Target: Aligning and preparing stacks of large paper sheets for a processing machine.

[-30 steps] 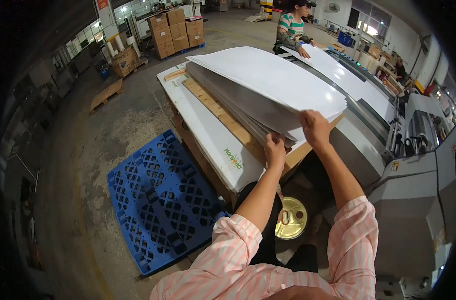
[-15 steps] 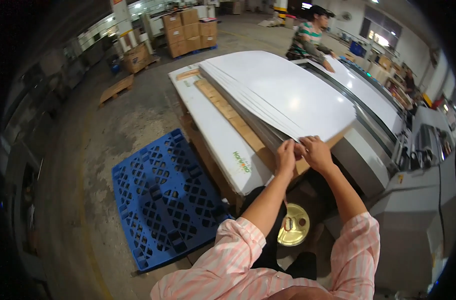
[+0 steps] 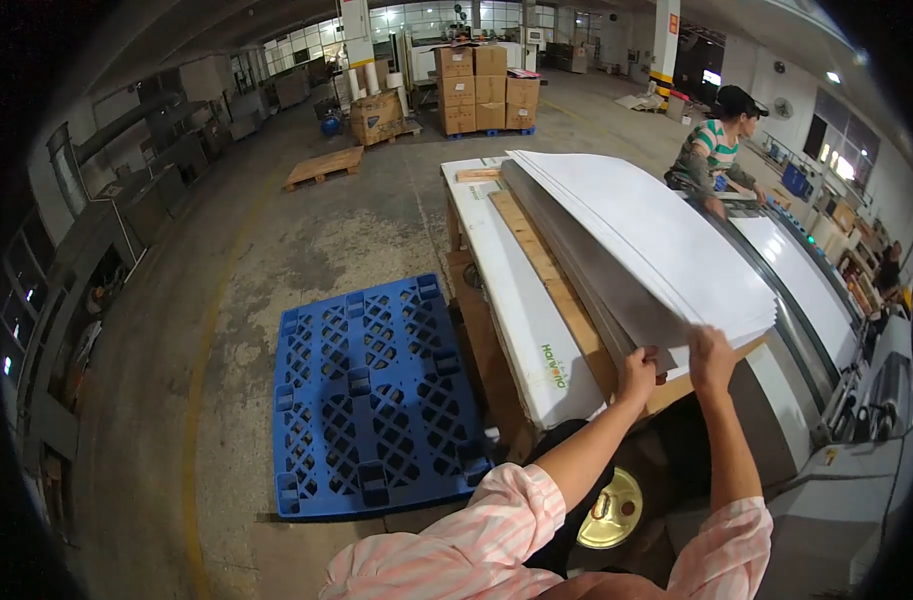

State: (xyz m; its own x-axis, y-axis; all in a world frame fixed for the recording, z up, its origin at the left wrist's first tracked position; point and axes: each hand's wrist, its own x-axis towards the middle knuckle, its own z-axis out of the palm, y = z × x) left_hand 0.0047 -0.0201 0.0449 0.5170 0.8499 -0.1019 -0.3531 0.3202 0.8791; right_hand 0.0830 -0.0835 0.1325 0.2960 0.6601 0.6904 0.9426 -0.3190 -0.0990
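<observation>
A large stack of white sheets (image 3: 602, 285) lies on a board-topped platform in front of me. Its upper white sheets (image 3: 647, 225) are lifted and bowed along the near left edge, leaving a shadowed gap over the lower ones. My right hand (image 3: 712, 362) is closed on the near corner of the raised sheets. Just left of it, at the stack's near corner, my left hand (image 3: 637, 378) has loosely bent fingers, apart, with nothing visible between them. A wooden strip (image 3: 547, 275) runs beside the stack on a white printed board (image 3: 522, 310).
A blue plastic pallet (image 3: 377, 400) lies on the floor at left. Grey machinery (image 3: 827, 480) stands close on the right. Below my arms is a round gold-coloured lid (image 3: 612, 510). A co-worker (image 3: 717, 155) leans over the machine's far side. Stacked cartons (image 3: 487, 90) stand farther back.
My right hand has raised the sheets' near corner and moved apart from my left hand. The upper sheets now bow upward. The view has swung left, shifting the scene rightward and down.
</observation>
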